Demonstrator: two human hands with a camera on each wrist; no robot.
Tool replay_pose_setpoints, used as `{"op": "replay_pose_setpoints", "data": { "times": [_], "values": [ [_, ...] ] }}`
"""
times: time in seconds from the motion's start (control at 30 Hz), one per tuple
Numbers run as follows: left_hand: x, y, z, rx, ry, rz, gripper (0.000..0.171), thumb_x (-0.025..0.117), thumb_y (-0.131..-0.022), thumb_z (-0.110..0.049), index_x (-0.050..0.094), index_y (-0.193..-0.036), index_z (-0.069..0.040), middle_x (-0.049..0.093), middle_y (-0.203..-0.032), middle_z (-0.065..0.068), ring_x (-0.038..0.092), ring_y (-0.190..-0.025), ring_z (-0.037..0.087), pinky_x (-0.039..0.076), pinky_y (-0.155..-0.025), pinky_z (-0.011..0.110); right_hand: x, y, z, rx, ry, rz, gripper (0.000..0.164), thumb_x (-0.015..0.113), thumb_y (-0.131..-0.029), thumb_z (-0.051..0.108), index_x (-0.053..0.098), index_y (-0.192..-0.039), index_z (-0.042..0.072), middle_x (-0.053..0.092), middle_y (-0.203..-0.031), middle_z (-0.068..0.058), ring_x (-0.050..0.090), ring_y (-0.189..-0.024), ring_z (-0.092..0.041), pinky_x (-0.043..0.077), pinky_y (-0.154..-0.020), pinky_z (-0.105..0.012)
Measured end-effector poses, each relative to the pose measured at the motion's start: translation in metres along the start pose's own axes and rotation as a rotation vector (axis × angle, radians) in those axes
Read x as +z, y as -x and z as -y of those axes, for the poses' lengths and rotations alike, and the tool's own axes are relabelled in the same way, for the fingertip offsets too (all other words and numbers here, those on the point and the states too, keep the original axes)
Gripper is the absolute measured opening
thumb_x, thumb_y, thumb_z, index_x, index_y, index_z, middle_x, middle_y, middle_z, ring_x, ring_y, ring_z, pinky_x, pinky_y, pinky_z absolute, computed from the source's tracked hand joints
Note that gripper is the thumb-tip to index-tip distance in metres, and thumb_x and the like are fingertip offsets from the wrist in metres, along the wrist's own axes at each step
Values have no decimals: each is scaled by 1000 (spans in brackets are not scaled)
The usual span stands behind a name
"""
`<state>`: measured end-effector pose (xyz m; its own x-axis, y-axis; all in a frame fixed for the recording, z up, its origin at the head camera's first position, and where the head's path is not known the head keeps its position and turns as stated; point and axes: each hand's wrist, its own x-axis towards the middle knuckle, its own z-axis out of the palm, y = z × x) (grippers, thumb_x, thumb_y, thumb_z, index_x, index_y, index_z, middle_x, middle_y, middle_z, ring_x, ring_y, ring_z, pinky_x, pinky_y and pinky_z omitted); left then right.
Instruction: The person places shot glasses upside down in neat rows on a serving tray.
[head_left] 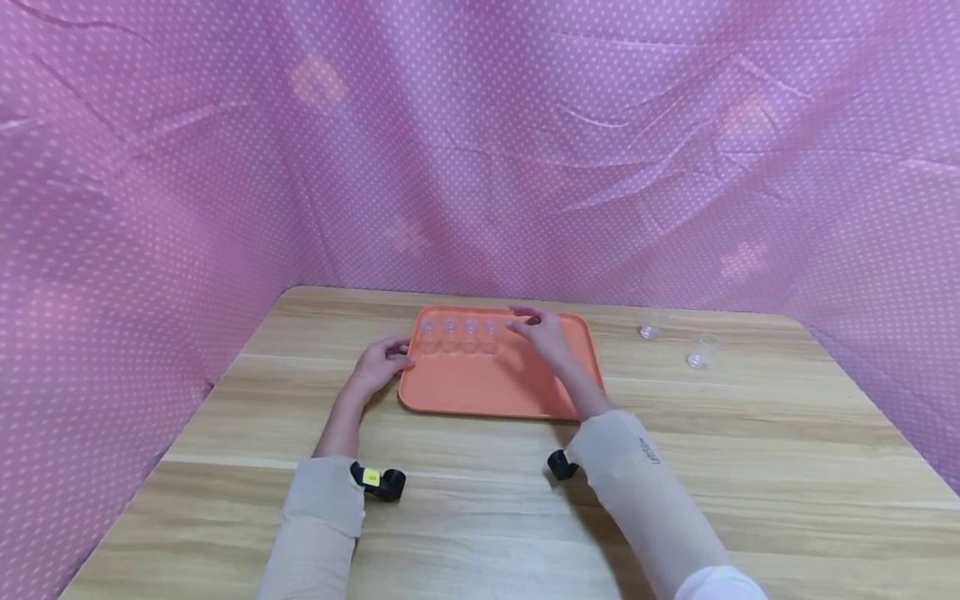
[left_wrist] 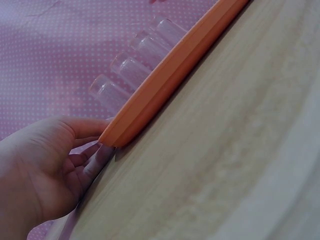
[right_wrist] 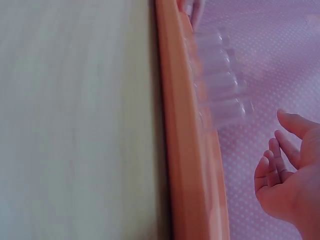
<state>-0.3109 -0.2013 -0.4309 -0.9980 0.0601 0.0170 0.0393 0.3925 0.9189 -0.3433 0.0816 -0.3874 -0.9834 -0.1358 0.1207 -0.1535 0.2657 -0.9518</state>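
Several small clear glasses [head_left: 470,337] stand upside down in a row on an orange tray [head_left: 480,387], toward its far left part. My left hand [head_left: 378,362] holds the tray's left edge; in the left wrist view its fingers [left_wrist: 90,127] meet the rim close by the nearest glass [left_wrist: 111,95]. Over the tray, just right of the row, my right hand [head_left: 542,335] is raised with nothing in it. In the right wrist view the right hand's fingers are loosely bent and apart from the last glass [right_wrist: 225,112].
Two more clear glasses stand upright on the wooden table [head_left: 480,517] right of the tray: a farther glass [head_left: 649,327] and a nearer glass [head_left: 699,357]. A pink dotted cloth [head_left: 480,150] hangs behind the table and along both sides.
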Motion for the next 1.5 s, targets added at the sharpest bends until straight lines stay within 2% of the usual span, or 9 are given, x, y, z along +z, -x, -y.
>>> {"op": "replay_pose_setpoints", "data": {
  "times": [0.17, 0.33, 0.4, 0.6, 0.97, 1.1, 1.27, 1.37, 1.5],
  "values": [
    [0, -1, 1, 3, -35, -10, 49, 60, -85, -1, 44, -130, 8, 54, -116, 23, 52, -107, 33, 42, -92, 38, -25, 4, 1, -17, -36, -50, 38, 65, -85, 10, 58, -120, -1, 56, -116, -18, 51, -84, -16, 44, -82, -44],
    [-1, -2, 1, 11, -36, -6, 49, 60, -85, -2, 44, -130, 8, 54, -115, 23, 52, -106, 33, 42, -92, 38, -54, 8, 2, -49, -72, -127, 36, 64, -84, 4, 57, -118, -4, 55, -110, -15, 48, -75, -9, 42, -66, -24],
    [-1, -1, 1, 17, -29, -12, 48, 60, -85, -1, 45, -129, 9, 54, -115, 24, 52, -105, 34, 43, -92, 38, -66, 11, 2, -55, -73, -151, 37, 64, -84, 4, 55, -119, -5, 54, -110, -18, 47, -75, -9, 41, -64, -20],
    [-3, 0, 0, 28, -27, -16, 48, 60, -84, 0, 45, -128, 9, 54, -114, 24, 53, -105, 34, 43, -91, 38, -105, 20, -5, -38, -7, -234, 40, 65, -85, 10, 55, -122, -2, 55, -109, -17, 47, -80, -9, 40, -68, -20],
    [0, -2, 2, 27, -15, -4, 47, 59, -85, 0, 44, -129, 10, 54, -116, 25, 52, -105, 34, 43, -91, 37, -168, 46, -28, 19, 49, -401, 41, 63, -87, 20, 53, -124, 4, 50, -117, -6, 46, -84, -5, 39, -67, -18],
    [1, -1, 1, 25, -28, -4, 47, 60, -86, -1, 44, -129, 10, 53, -116, 25, 52, -106, 34, 42, -92, 38, -186, 57, -34, 73, 21, -480, 38, 65, -86, 20, 57, -122, 11, 52, -108, 5, 46, -83, -3, 40, -62, -14],
    [0, -1, 2, 26, -26, -5, 48, 60, -85, 0, 44, -129, 10, 53, -116, 25, 52, -105, 34, 42, -92, 39, -207, 68, -45, 138, 17, -540, 41, 66, -85, 22, 57, -124, 13, 52, -97, 11, 47, -82, -4, 41, -58, -12],
    [0, -1, 3, 28, -21, -3, 47, 60, -86, -1, 44, -129, 10, 53, -116, 25, 52, -105, 34, 42, -92, 38, -216, 74, -52, 158, -28, -572, 43, 68, -84, 20, 57, -125, 13, 53, -96, 12, 48, -81, -4, 42, -59, -11],
    [1, -2, 3, 32, -19, 0, 47, 59, -86, -1, 44, -129, 10, 53, -116, 25, 52, -105, 34, 43, -91, 37, -225, 81, -59, 198, -113, -594, 46, 70, -82, 20, 56, -125, 17, 51, -106, 10, 47, -83, -3, 44, -61, -11]
  ]
}}
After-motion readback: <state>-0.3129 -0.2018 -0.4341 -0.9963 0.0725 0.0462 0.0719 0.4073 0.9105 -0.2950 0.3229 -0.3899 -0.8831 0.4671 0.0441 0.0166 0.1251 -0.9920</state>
